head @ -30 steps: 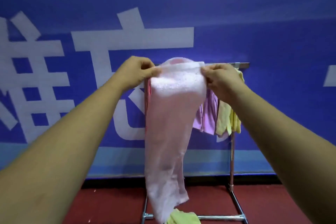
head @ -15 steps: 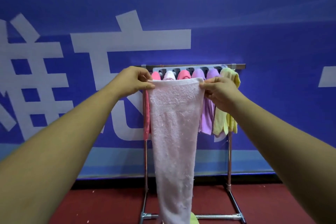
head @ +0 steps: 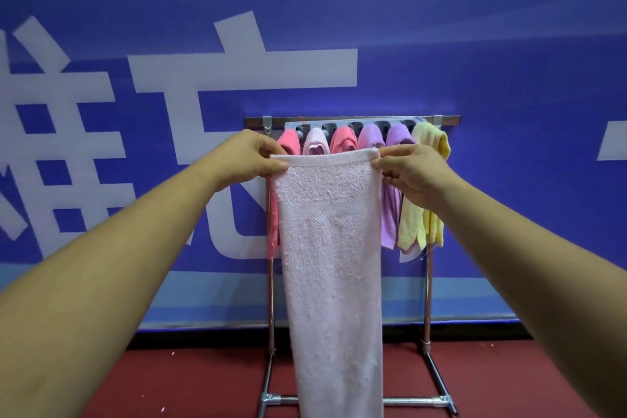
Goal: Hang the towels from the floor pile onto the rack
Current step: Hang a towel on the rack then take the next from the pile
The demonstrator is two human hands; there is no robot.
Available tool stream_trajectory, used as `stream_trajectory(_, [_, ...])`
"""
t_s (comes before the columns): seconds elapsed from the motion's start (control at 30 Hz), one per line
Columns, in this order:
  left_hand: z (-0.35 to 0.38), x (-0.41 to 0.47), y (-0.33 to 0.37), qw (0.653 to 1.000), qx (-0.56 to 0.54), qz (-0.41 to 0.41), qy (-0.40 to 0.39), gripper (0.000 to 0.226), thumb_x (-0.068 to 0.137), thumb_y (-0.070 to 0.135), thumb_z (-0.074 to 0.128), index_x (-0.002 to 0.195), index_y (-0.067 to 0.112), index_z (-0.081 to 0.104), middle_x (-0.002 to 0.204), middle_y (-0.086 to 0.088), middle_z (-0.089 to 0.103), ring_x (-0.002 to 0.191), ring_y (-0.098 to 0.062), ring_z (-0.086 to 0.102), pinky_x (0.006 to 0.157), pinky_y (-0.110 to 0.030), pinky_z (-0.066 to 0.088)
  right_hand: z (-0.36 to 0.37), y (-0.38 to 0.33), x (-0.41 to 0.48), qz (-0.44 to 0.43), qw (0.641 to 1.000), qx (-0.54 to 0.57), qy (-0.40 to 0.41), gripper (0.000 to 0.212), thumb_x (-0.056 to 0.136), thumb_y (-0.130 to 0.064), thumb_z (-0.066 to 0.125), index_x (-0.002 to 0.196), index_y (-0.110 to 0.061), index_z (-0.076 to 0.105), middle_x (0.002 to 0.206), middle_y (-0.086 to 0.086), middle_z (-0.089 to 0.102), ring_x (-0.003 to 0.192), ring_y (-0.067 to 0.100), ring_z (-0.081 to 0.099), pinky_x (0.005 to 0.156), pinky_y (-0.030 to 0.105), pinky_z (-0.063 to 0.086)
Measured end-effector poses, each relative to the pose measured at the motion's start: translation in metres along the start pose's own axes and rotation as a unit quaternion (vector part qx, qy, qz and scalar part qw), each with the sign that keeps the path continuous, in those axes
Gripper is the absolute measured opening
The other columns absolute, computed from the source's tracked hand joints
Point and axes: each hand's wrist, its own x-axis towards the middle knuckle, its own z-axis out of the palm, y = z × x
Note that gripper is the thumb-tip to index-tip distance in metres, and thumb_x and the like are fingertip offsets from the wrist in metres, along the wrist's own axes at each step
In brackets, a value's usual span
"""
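We hold the pale pink towel at frame centre by its 2 top corners, left hand and right hand each pinching 1 corner, so it hangs flat before the rack, where 6 towels already hang.

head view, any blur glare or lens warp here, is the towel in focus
Head view: the pale pink towel is sharp, its woven band readable; light is flat and even, with no harsh glare, even on the metal rack; wide-angle warp bows the pale stripe on the blue wall and stretches the frame edges.
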Motion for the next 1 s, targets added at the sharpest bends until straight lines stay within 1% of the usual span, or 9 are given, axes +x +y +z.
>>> stream_trajectory(0.17, [0.006,0.0,0.0,0.998,-0.044,-0.02,-0.032,0.007,0.096,0.022,0.062,0.097,0.015,0.061,0.094,-0.004,0.065,0.075,-0.014,0.06,0.06,-0.018,0.051,-0.004,0.005,0.003,-0.002,1.0,-0.01,0.016,0.01,0.087,0.002,0.069,0.091,-0.007,0.073,0.073,-0.003,0.074,0.076,0.013,0.067,0.078,0.028,0.053])
stream_trajectory(0.27, [0.008,-0.004,0.006,0.992,-0.091,-0.011,-0.082,0.009,0.096,0.01,0.056,0.1,0.011,0.048,0.087,-0.015,0.054,0.062,-0.015,0.051,0.053,-0.021,0.045,-0.002,0.006,0.004,-0.009,0.999,-0.021,0.029,0.011,0.089,0.003,0.067,0.09,-0.007,0.072,0.069,-0.004,0.073,0.068,0.01,0.069,0.068,0.024,0.054])
stream_trajectory(0.4, [0.01,-0.01,0.023,0.971,-0.167,0.046,-0.165,0.012,0.096,0.007,0.058,0.106,0.012,0.053,0.097,-0.015,0.055,0.08,-0.024,0.052,0.064,-0.024,0.05,-0.001,0.006,0.009,0.001,0.997,-0.038,0.063,0.014,0.089,0.003,0.068,0.102,0.0,0.071,0.083,0.003,0.071,0.077,0.016,0.067,0.078,0.031,0.055])
stream_trajectory(0.5, [0.011,-0.012,0.036,0.961,-0.164,0.074,-0.21,0.007,0.095,0.004,0.06,0.102,0.005,0.06,0.099,-0.012,0.06,0.089,-0.025,0.058,0.073,-0.025,0.054,0.0,0.004,0.009,-0.012,0.993,-0.087,0.079,0.012,0.088,0.001,0.07,0.099,-0.002,0.072,0.083,0.001,0.067,0.072,0.009,0.06,0.059,0.014,0.048])
stream_trajectory(0.6, [0.011,-0.014,0.046,0.953,-0.155,0.079,-0.246,0.023,0.091,-0.001,0.064,0.114,-0.001,0.059,0.102,-0.01,0.07,0.093,-0.017,0.069,0.078,-0.02,0.055,0.002,0.005,0.013,-0.014,0.986,-0.134,0.093,0.014,0.085,-0.003,0.075,0.098,-0.003,0.074,0.08,0.003,0.063,0.064,0.01,0.047,0.053,0.015,0.038])
stream_trajectory(0.67, [0.013,-0.015,0.051,0.96,-0.099,0.097,-0.243,0.029,0.09,-0.003,0.065,0.118,0.002,0.059,0.104,-0.007,0.075,0.098,-0.013,0.072,0.081,-0.018,0.054,0.004,0.006,0.016,0.001,0.989,-0.118,0.093,0.017,0.083,-0.003,0.075,0.1,0.001,0.074,0.078,0.003,0.062,0.063,0.012,0.047,0.056,0.02,0.041])
stream_trajectory(0.77, [0.016,-0.013,0.053,0.975,-0.002,0.139,-0.171,0.021,0.092,0.002,0.064,0.111,0.01,0.068,0.097,0.002,0.076,0.092,-0.005,0.072,0.08,-0.013,0.052,0.008,0.007,0.016,0.01,0.992,-0.1,0.078,0.014,0.083,-0.003,0.074,0.097,-0.001,0.075,0.072,0.002,0.059,0.062,0.013,0.05,0.064,0.028,0.045])
stream_trajectory(0.9, [0.018,-0.008,0.049,0.977,0.084,0.182,-0.078,0.01,0.09,0.026,0.07,0.099,0.026,0.073,0.1,0.012,0.059,0.087,0.004,0.056,0.081,-0.019,0.046,0.016,0.005,0.012,-0.009,0.995,-0.09,0.033,0.009,0.084,-0.001,0.072,0.092,0.003,0.074,0.07,0.006,0.06,0.062,0.014,0.054,0.061,0.025,0.049])
stream_trajectory(1.0, [0.021,-0.006,0.047,0.979,-0.002,0.182,-0.093,0.007,0.091,0.018,0.068,0.097,0.018,0.07,0.12,0.007,0.063,0.11,-0.003,0.059,0.095,-0.024,0.048,0.025,0.004,0.008,-0.016,0.997,-0.078,0.003,0.017,0.084,0.002,0.071,0.099,0.01,0.071,0.078,0.012,0.061,0.065,0.014,0.056,0.062,0.024,0.05])
